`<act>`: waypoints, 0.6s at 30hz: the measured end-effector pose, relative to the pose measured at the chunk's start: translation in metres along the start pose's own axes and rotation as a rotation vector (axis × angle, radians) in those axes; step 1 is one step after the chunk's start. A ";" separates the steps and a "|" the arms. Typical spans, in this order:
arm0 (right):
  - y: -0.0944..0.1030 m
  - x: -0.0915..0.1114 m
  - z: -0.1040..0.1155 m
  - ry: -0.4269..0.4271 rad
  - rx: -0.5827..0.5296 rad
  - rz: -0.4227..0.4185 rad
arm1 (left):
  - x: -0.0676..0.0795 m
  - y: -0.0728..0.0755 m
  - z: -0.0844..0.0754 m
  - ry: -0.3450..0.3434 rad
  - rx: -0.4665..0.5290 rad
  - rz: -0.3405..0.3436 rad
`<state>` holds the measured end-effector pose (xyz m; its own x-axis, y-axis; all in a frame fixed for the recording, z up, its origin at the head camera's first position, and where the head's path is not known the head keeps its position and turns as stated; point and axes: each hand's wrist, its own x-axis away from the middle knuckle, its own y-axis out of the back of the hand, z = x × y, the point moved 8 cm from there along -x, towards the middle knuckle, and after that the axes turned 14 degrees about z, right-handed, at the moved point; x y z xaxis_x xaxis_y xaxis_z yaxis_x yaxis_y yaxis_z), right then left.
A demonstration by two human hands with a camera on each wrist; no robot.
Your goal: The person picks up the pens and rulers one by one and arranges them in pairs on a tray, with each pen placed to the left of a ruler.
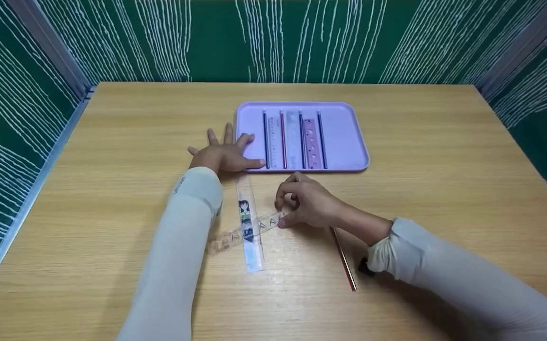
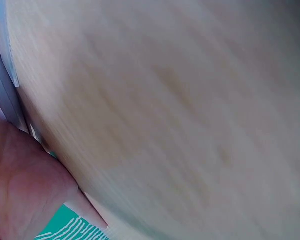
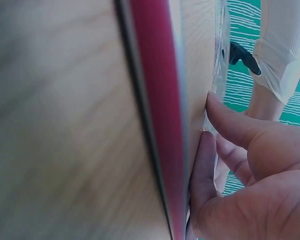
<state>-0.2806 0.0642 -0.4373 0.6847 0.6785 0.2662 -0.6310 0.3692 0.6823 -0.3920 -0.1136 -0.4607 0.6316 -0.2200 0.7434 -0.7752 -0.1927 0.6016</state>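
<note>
My left hand [image 1: 223, 155] lies with fingers spread over the left edge of a lilac tray [image 1: 344, 137], its thumb at the nearest pencil's lower end. In the left wrist view only part of the palm [image 2: 30, 185] shows. Below the tray my right hand [image 1: 312, 201] pinches one end of a clear ruler [image 1: 266, 222] printed with letters. That ruler slants across a second clear ruler [image 1: 253, 255] bearing a cartoon girl, which lies lengthwise on the table. Thumb and finger of the right hand [image 3: 260, 170] also show at the clear plastic edge in the right wrist view.
On the tray, pencils [image 1: 282, 139] alternate with rulers, among them a pink ruler [image 1: 311, 142]. A red striped pencil [image 1: 344, 260] lies on the wooden table [image 1: 443, 166] below my right wrist. Green walls [image 1: 216, 42] with white streaks stand behind the table.
</note>
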 end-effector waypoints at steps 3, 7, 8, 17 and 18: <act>0.000 0.000 -0.001 0.018 -0.043 0.021 | 0.000 -0.001 0.001 -0.006 0.004 -0.002; 0.000 0.001 -0.005 0.021 -0.133 0.049 | 0.001 -0.001 0.001 -0.021 0.010 -0.002; 0.001 0.001 -0.006 0.018 -0.162 0.056 | 0.001 -0.001 0.001 -0.025 0.009 -0.001; -0.002 0.005 -0.010 0.017 -0.365 0.129 | 0.001 0.000 0.001 -0.029 -0.011 -0.005; -0.002 0.005 -0.010 0.019 -0.383 0.133 | 0.001 -0.001 0.001 -0.028 -0.010 -0.004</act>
<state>-0.2790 0.0733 -0.4440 0.5830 0.7468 0.3201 -0.8066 0.4843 0.3389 -0.3910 -0.1146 -0.4606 0.6349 -0.2463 0.7323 -0.7725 -0.1838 0.6079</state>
